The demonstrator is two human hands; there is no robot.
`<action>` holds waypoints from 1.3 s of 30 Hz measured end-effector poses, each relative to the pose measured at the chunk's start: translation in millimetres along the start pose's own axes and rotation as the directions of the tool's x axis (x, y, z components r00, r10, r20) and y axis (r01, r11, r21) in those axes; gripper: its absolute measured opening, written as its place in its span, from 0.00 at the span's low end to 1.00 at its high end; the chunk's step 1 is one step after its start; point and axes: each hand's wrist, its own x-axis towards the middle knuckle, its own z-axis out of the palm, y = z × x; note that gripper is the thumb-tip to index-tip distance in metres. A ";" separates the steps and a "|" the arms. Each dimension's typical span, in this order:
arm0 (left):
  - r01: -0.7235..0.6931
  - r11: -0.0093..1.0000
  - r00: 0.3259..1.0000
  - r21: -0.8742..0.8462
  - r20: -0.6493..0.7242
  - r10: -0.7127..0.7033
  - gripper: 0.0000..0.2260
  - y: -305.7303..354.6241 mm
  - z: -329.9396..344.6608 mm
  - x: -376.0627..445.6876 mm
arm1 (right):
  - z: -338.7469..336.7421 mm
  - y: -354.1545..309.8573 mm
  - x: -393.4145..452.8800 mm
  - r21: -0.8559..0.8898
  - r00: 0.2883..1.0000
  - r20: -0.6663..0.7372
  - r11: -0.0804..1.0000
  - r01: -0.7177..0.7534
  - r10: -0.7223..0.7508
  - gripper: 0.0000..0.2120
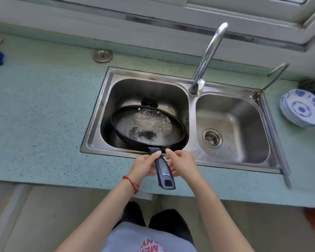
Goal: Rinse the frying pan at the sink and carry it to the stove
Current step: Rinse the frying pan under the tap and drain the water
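At the bottom centre of the frame both forearms reach forward, and the left hand (pixel 144 165) and right hand (pixel 182 164) close together around the dark handle (pixel 164 170), left thumb laid along its top, right fingers wrapped beneath. The handle juts back over the green countertop (pixel 44 115). Just beyond, the frying pan (pixel 147 124) hangs tilted inside the left basin of the steel sink (pixel 191 113), with water pooled in it and a dark scouring pad (pixel 143 134) lying in the pool. Further up, the faucet (pixel 207 57) arcs toward the upper right, away from the pan. The likely trouble: wet hands on a long handle bearing sloshing water could let the pan twist and tip the pad out, or leave it dripping on the way to the stove.
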 end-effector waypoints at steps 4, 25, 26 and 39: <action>0.051 0.998 0.998 -0.033 0.038 -0.049 0.13 3.2 -5.3 2.6 | 13.1 -3.8 -11.3 -0.108 0.998 -0.053 0.994 0.012 -0.018 0.15; 0.026 0.964 0.999 -0.264 -0.036 -0.037 0.14 1.6 6.0 2.6 | 29.4 -12.1 -24.1 0.115 0.994 0.100 0.992 -0.054 0.043 0.06; 0.021 0.965 0.999 -0.261 -0.033 -0.030 0.14 1.8 6.6 0.5 | 28.2 -11.9 -26.6 0.129 0.994 0.107 0.990 -0.049 0.035 0.06; 0.049 0.924 0.998 -0.379 0.042 -0.036 0.10 -10.2 10.3 -30.2 | 24.8 14.9 -64.9 0.263 0.983 0.120 0.960 0.101 -0.136 0.08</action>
